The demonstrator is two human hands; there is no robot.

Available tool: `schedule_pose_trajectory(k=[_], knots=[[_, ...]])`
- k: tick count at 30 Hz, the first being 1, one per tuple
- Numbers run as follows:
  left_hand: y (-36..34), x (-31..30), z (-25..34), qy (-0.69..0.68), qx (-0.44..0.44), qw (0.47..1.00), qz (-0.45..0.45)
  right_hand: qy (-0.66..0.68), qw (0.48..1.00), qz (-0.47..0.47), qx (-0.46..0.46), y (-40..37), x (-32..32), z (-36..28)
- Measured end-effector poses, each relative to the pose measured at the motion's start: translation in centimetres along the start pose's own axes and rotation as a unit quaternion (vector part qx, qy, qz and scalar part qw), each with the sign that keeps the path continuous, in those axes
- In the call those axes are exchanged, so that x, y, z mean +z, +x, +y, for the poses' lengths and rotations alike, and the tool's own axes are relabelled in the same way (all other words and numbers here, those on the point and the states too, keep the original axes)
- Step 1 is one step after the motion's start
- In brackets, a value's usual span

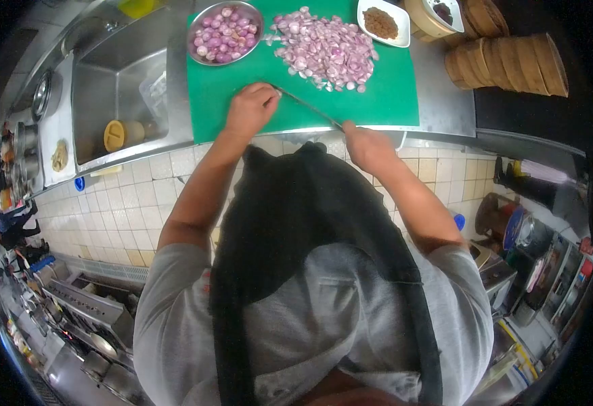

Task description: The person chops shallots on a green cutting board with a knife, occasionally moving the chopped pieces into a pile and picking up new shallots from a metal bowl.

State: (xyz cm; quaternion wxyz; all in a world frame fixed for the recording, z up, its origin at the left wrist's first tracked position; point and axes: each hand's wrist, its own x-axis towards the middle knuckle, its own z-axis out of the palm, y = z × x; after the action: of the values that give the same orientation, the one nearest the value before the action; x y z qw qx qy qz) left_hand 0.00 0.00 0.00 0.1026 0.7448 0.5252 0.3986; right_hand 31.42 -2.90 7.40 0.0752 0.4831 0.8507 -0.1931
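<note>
We see the bowl [225,32] and the chopped onions [327,51] on the board [303,111]; the sink [122,101] lies left, the steamer baskets [510,64] right.

- The right hand [371,147] is gripping a knife [308,107] over the green board's [215,101] near edge.
- The left hand [251,108] is curling its fingers beside the blade's tip.
- A metal bowl [192,44] of small purple onions [226,35] is sitting at the far left corner.
- Sliced onions [327,51] are lying heaped between it and a white dish [401,39].
</note>
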Motion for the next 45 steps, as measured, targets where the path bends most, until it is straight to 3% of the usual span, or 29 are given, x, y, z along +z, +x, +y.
schedule_pose_trajectory(k=[11,23,26,29,35,38,41,44,45], knots=[[-0.5,0.4,0.9,-0.006,-0.011,1.000,0.009,-0.013,0.998,0.061,-0.026,0.0,-0.4,-0.8],[-0.4,0.3,-0.1,0.011,0.013,1.000,0.019,-0.004,1.000,-0.003,0.014,1.3,0.8,-1.2],[-0.3,0.0,0.2,0.006,0.014,1.000,0.024,0.015,0.998,0.048,-0.028,1.1,0.3,-1.0],[-0.7,0.4,-0.2,0.013,0.005,1.000,0.017,0.016,1.000,0.020,0.004,0.7,-0.1,-1.9],[-0.5,0.3,-0.2,0.008,0.022,0.999,0.027,0.015,0.998,0.046,-0.028,1.1,-0.2,-1.4],[-0.6,0.4,-0.2,0.007,0.016,1.000,0.026,0.009,1.000,0.002,0.012,1.4,0.9,-1.3],[-0.6,0.5,-0.3,0.009,0.020,0.999,0.026,0.011,1.000,0.011,-0.003,2.0,2.0,-0.5],[-0.4,0.4,-0.2,0.011,0.018,1.000,0.022,0.020,0.998,-0.065,0.004,2.9,-0.4,-0.6],[-0.3,0.2,0.1,0.017,0.002,1.000,0.008,0.041,0.998,-0.051,0.019,3.0,-0.3,-0.4]])
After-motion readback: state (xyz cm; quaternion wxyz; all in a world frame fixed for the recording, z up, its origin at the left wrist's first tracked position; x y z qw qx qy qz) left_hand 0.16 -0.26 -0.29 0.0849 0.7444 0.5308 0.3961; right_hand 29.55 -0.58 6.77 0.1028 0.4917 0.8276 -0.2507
